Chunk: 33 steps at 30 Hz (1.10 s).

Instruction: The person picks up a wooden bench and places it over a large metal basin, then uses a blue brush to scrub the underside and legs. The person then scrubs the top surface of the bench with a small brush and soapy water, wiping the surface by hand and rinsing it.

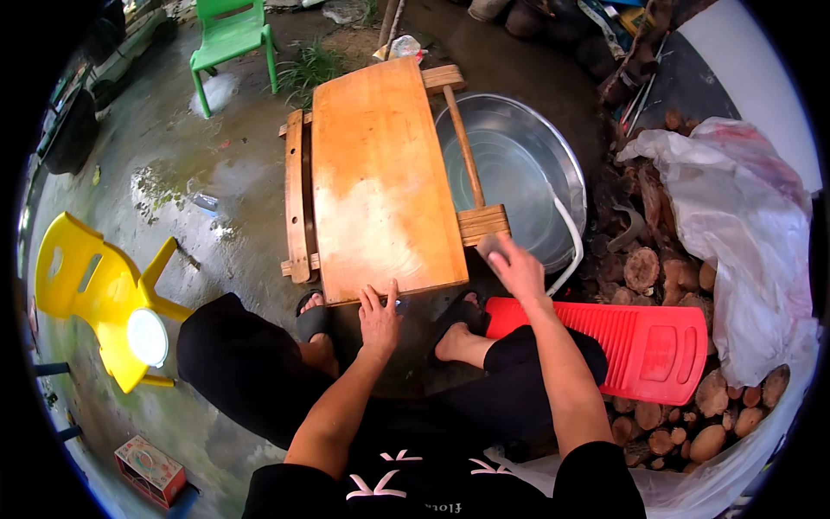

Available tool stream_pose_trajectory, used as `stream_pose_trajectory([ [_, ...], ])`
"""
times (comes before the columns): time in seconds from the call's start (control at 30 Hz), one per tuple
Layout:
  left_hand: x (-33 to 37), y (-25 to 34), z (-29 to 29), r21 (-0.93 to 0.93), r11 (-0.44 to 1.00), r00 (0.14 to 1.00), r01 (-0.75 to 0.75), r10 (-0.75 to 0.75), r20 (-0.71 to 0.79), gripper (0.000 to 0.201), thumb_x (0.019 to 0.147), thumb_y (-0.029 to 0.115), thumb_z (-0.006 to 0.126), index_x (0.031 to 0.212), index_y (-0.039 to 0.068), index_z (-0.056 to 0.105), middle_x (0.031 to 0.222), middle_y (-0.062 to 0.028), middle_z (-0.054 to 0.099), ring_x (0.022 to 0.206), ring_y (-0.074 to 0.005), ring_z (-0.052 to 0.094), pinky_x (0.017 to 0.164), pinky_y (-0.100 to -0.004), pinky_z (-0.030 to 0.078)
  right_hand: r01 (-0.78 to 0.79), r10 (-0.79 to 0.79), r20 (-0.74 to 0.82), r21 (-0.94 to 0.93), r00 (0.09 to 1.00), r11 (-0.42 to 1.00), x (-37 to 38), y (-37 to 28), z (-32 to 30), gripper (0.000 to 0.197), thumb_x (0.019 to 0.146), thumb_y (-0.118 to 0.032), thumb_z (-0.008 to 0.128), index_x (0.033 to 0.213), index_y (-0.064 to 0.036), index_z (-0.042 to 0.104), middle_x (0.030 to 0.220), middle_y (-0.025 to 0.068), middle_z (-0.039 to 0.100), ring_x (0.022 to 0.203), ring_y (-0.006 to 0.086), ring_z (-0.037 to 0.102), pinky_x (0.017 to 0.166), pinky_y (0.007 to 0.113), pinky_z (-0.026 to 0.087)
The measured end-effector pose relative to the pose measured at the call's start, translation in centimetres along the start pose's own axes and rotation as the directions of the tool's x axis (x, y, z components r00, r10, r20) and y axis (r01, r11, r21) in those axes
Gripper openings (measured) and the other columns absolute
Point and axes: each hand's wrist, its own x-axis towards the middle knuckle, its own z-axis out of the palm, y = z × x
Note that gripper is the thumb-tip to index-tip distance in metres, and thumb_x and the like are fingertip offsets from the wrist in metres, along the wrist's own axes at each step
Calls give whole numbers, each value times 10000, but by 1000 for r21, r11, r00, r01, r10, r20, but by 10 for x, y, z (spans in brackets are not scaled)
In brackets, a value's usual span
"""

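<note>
Where our left hand [379, 323] splays loosely, the wooden tabletop [380, 177] beneath looks wetted, work seemingly unfinished; our right hand [521, 272] grasps a blurred greyish piece [490, 246].

The wet floor [246, 199] is occupied by a green chair [230, 48] upper left, a yellow chair [95, 290] left, a metal basin [566, 164] upper right.

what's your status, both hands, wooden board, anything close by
Left hand on near edge of wooden board. Right hand off its right side, gripping blurred grey piece. Metal basin, red washboard nearby.
</note>
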Motion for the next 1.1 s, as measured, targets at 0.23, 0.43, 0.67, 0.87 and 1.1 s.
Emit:
stream_pose_trajectory([
  [0.23, -6, 38, -33, -472, 869, 984, 152, -90, 151, 592, 894, 297, 587, 1358, 7, 360, 1303, -298, 436, 1086, -440, 539, 907, -482, 458, -130, 159, -6, 549, 987, 825, 14, -48, -34, 460, 915, -392, 545, 1209, -40, 572, 1065, 219, 654, 1021, 368, 617, 871, 397, 468],
  [0.43, 19, 86, -85, -973, 215, 989, -84, -100, -108, 447, 936, 261, 495, 1257, -47, 448, 1145, -292, 552, 1050, -428, 560, 908, -429, 452, 107, -73, -83, 535, 994, 838, 1, -103, 25, 463, 936, -355, 499, 1288, -54, 499, 1098, 252, 624, 1040, 417, 589, 861, 449, 470],
  [0.67, 46, 34, -94, -565, 822, 991, 66, 14, 136, 496, 874, 310, 556, 1226, -37, 535, 1117, -292, 605, 1056, -386, 598, 934, -434, 458, 272, -272, -50, -3, 961, 962, 12, -117, 67, 449, 879, -232, 596, 1303, -155, 471, 1057, 175, 585, 947, 363, 580, 789, 471, 447],
  [0.87, 135, -43, -163, -30, 991, 951, -134, 137, 278, 345, 865, 293, 557, 1057, 19, 641, 1061, -201, 656, 1007, -351, 628, 865, -449, 492, 321, -332, -36, -176, 943, 931, 6, -128, 101, 729, 804, -276, 685, 1404, -57, 334, 1155, 140, 510, 1034, 308, 528, 831, 450, 426],
  [1.1, 181, -132, -258, 208, 959, 981, -195, 194, 25, 217, 864, 204, 530, 936, 22, 624, 906, -190, 669, 859, -353, 658, 765, -447, 519, 657, -631, 232, -52, 740, 752, 11, -172, 110, 800, 758, -325, 721, 1416, -78, 341, 1017, 127, 538, 1004, 297, 528, 804, 412, 432],
])
